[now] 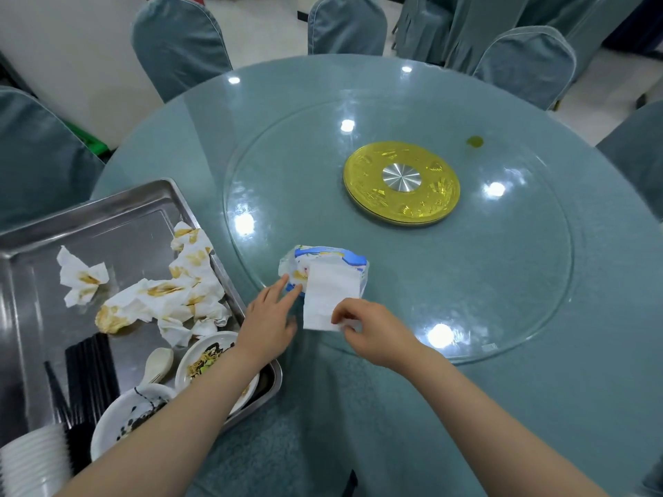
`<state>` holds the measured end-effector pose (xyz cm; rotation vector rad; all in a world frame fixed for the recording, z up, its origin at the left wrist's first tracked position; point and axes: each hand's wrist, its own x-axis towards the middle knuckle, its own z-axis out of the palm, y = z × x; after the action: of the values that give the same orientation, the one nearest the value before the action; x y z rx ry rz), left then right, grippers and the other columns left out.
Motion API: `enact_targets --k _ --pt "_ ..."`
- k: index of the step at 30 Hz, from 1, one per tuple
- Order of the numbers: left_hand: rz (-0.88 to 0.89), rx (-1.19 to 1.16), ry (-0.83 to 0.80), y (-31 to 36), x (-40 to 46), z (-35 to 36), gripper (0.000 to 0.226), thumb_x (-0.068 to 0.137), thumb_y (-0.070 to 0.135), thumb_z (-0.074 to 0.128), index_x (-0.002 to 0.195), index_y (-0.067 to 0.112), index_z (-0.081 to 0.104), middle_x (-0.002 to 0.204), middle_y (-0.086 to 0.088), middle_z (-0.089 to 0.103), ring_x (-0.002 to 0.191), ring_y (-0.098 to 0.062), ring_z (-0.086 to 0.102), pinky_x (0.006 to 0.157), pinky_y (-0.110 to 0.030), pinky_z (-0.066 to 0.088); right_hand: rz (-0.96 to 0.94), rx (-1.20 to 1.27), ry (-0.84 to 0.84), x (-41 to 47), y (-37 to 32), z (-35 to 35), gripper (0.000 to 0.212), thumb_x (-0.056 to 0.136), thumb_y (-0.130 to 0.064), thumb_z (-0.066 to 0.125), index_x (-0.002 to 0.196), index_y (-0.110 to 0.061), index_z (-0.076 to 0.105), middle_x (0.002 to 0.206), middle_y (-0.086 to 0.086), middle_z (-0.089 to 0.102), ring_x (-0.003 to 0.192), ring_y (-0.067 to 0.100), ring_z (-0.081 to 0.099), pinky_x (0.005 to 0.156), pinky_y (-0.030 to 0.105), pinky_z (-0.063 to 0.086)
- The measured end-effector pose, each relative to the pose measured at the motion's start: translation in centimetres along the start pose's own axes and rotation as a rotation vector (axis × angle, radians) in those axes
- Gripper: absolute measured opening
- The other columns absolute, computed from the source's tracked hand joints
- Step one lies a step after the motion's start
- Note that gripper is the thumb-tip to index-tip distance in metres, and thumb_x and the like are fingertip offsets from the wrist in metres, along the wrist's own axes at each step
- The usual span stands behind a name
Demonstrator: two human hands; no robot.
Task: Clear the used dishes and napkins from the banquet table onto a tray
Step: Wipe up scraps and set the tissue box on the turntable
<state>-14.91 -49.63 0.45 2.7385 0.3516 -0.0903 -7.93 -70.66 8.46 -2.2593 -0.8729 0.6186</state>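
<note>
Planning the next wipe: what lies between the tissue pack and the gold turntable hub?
Only bare glass shows between tissue pack and gold hub, in the head view.

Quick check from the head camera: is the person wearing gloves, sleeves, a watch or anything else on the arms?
No. The left hand and right hand are bare, no gloves, rings or watch visible. Both forearms are uncovered to the frame edge, no sleeves in view.

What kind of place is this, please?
Probably a restaurant banquet hall: a large round table with a glass turntable, fabric-covered chairs around it, and a metal tray holding stained napkins and used dishes.
</note>
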Motion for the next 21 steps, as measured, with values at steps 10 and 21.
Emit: enact_targets --k 10,21 --pt "0.003 -0.007 0.018 0.1 0.0 0.1 0.065 0.089 0.021 0.055 0.15 0.027 0.031 0.16 0.002 0.015 0.142 -0.024 0.022 0.112 -0.045 0.028 0.129 -0.02 -0.121 2.3 -0.7 -0.8 0.045 0.088 -0.011 0.051 0.13 -0.029 0.05 0.102 -0.011 0.057 0.092 0.013 0.054 0.074 0.022 0.041" --pt "0.016 0.003 0.031 -0.4 -0.1 0.5 0.064 0.088 0.021 0.055 0.148 0.028 0.034 0.16 0.002 0.018 0.14 -0.025 0.027 0.109 -0.046 0.032 0.102 -0.17 -0.017 8.9 0.2 -1.3 0.047 0.084 -0.001 0.047 0.126 -0.023 0.053 0.138 -0.005 0.048 0.106 0.018 0.054 0.084 0.031 0.046"
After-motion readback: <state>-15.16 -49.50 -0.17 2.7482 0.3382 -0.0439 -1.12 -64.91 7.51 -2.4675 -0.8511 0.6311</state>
